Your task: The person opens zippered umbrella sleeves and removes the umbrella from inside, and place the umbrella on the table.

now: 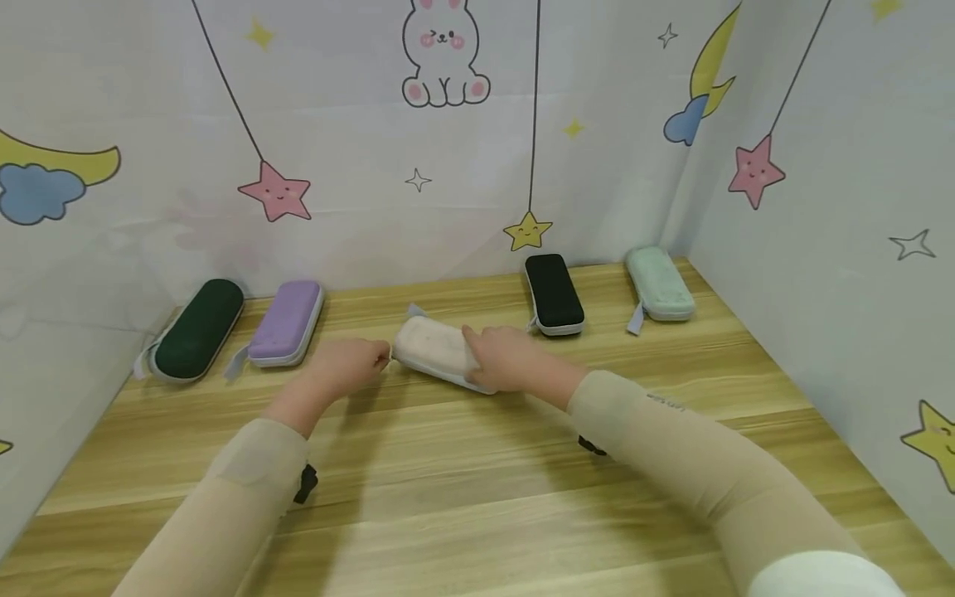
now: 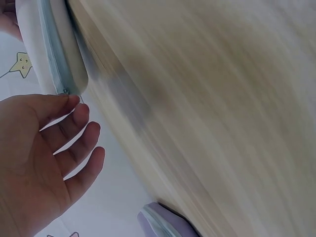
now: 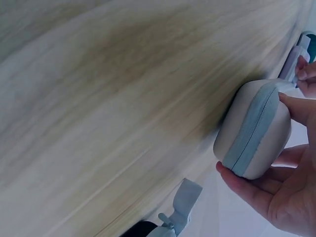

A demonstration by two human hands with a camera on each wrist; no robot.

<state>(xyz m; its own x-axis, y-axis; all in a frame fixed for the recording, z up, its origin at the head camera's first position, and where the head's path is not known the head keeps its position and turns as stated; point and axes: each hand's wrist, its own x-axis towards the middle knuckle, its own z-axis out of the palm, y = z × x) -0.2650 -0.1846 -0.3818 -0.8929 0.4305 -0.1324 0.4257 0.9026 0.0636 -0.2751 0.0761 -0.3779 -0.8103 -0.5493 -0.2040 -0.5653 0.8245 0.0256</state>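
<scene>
A cream-white zippered case [image 1: 433, 344] lies slanted on the wooden table in the middle of the head view, with a grey tab [image 1: 415, 310] showing behind its left end. My right hand [image 1: 507, 358] grips its right end, thumb on one side and fingers round the other, as the right wrist view shows. At the opposite end my left hand [image 1: 346, 365] pinches the end of the zip [image 2: 65, 91] between thumb and index finger. The other left fingers are spread, loosely bent. A pale blue-grey zip band [image 3: 252, 131] runs around the case, closed along the end near my right hand.
Toward the back left lie a dark green case [image 1: 197, 332] and a purple case [image 1: 287, 323]. A black case [image 1: 555, 294] and a mint-green case [image 1: 660, 282] lie at the back right. Behind them hangs a white printed cloth [image 1: 358, 108]; another wall [image 1: 843, 274] stands at right.
</scene>
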